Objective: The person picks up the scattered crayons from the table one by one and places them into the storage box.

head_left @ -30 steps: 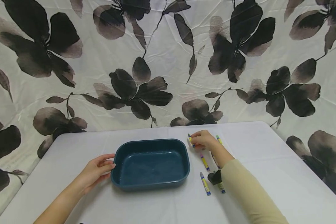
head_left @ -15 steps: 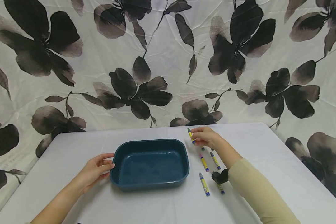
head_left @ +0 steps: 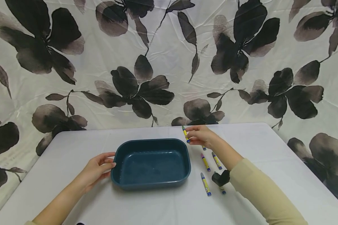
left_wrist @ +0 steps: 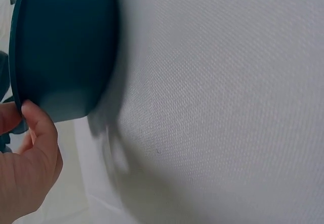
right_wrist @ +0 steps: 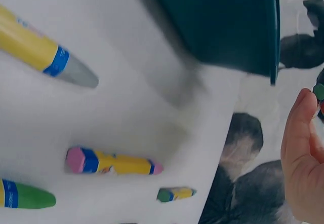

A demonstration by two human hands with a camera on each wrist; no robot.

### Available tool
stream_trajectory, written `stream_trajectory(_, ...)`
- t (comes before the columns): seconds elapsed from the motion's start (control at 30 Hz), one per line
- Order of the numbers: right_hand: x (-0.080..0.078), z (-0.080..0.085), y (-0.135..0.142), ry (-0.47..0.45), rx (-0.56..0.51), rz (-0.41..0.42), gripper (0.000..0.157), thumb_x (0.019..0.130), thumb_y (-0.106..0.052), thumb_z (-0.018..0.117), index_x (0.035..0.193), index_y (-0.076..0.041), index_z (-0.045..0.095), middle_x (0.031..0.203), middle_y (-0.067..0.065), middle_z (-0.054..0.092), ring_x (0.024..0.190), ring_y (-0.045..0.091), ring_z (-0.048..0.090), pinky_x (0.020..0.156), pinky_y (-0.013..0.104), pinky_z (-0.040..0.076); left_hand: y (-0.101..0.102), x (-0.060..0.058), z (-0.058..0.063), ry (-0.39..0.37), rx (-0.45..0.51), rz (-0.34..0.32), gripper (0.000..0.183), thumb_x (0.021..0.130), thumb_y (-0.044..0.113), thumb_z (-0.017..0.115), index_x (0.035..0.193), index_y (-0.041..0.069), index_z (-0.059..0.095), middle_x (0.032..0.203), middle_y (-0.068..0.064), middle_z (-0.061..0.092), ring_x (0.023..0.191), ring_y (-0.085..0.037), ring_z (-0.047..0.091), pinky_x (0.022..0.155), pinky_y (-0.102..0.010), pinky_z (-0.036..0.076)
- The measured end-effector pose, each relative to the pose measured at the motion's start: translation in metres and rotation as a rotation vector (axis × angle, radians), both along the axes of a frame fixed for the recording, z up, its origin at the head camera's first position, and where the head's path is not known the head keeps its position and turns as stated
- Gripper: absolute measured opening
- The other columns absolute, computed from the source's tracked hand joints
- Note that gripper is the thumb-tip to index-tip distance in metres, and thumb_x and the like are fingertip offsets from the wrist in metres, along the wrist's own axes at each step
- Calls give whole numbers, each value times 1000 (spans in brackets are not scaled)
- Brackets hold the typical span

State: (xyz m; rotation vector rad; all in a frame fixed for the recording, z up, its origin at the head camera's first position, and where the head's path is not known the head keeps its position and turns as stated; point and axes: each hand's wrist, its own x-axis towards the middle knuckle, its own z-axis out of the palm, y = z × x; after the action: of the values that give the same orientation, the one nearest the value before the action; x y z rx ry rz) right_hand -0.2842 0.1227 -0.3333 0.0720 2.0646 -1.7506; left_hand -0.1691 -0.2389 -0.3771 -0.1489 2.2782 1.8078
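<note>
Thumb and fingers of the left hand (head_left: 97, 170) pinch the left rim of a dark teal tray (head_left: 154, 168) on a white-covered table (head_left: 146, 207), a hold that, I judge, steadies it against sliding. On my remote feed, the right hand (head_left: 202, 135) pinches a crayon (head_left: 185, 134) near the tray's far right corner, fingertips clamped on its barrel, probably for fine control of so slim a stick. The loose crayons (head_left: 205, 163) lie right of the tray, placed, as I read it, within that hand's easy reach. The held crayon shows a yellow wrapper, a blue lower end and a dark greenish tip tilted up and away.
</note>
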Motion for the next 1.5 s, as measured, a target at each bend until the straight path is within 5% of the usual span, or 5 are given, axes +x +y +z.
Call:
stream_trajectory(0.53, 14, 3, -46, 3, -76, 46, 41, 84, 3, 59, 124, 5, 54, 83, 8, 56, 59, 10, 56, 54, 19, 50, -2, -2, -2, -9, 15, -16, 57, 92, 7, 54, 141, -6, 27, 102, -5, 49, 82, -8, 54, 71, -22, 49)
stream_trajectory(1.23, 39, -17, -112, -65, -147, 176, 39, 83, 6, 58, 122, 7, 54, 93, 14, 58, 64, 13, 59, 54, 20, 51, -3, -3, 1, 0, -10, -41, 58, 92, 8, 55, 141, -4, 26, 105, -7, 47, 84, -11, 52, 71, -24, 49)
stream_trajectory(1.5, 45, -30, -133, -77, -148, 182, 35, 82, 6, 61, 117, 7, 57, 86, 12, 60, 62, 14, 58, 54, 22, 52, -2, -3, 1, -9, -20, -36, 58, 92, 8, 54, 141, -4, 26, 107, -10, 48, 85, -11, 52, 72, -24, 49)
